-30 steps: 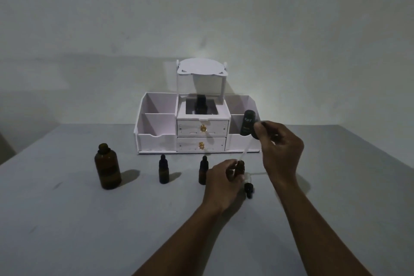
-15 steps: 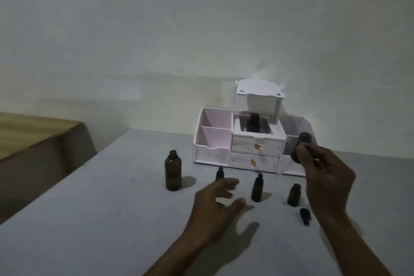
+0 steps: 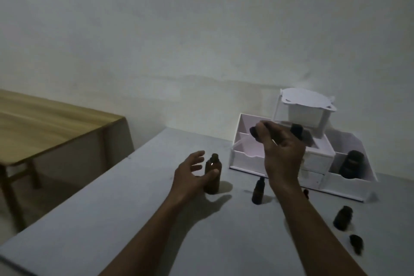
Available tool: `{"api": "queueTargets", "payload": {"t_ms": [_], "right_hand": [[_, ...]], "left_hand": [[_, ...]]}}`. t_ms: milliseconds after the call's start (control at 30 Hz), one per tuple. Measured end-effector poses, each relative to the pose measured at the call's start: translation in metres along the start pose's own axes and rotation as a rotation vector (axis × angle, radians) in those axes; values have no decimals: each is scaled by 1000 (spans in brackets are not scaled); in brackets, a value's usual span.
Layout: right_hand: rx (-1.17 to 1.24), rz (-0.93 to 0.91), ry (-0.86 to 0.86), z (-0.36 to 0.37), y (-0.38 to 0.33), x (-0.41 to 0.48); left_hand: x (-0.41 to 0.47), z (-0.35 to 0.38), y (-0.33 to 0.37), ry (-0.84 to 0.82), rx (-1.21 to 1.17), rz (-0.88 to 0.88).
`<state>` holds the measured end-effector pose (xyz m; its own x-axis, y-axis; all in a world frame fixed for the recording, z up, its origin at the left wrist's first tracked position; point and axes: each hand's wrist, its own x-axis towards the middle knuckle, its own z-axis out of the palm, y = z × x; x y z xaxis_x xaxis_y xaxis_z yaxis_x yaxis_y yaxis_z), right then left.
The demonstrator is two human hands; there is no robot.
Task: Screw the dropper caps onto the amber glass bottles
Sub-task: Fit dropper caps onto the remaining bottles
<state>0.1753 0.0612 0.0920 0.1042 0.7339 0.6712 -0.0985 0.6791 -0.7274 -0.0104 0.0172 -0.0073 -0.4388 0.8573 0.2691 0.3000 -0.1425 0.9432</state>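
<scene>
Vs 0.5 s ago: L hand point(image 3: 192, 175) now at big amber bottle point(image 3: 212, 180), was mid-table. R hand point(image 3: 283, 154) w/ dropper cap point(image 3: 254, 133) now raised before organizer point(image 3: 246, 161). L fingers spread, thumb across bottle front, contact unclear. R fingertips pinch cap, pipette point(image 3: 240, 142) angled down-left. Bottle upright, uncapped, on grey table point(image 3: 112, 219). Small bottle point(image 3: 342, 217) & loose cap point(image 3: 356, 245) blurred at right.

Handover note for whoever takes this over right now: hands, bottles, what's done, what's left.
Left hand: open, beside the large amber bottle, which looks uncapped.
Right hand: pinches a dropper cap above the table, pipette pointing left.
Done: small capped bottle stands before the white organizer.
Left: cap the large bottle, then the small open bottle; a loose cap lies near it.
</scene>
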Motion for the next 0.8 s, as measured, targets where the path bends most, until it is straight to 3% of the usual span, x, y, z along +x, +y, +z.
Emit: {"api": "queueTargets", "payload": {"t_ms": [133,333,800], "right_hand": [[-37,1,-35,18,9,-1],[-117,19,-87,24,25,5],[-188,-14,-279,49,31,10]], "left_hand": [[-3,9,-8,-97,-126,-108],[-3,8,-15,-99,-243,-171],[0,7,-14,-106,-225,-171]]}}
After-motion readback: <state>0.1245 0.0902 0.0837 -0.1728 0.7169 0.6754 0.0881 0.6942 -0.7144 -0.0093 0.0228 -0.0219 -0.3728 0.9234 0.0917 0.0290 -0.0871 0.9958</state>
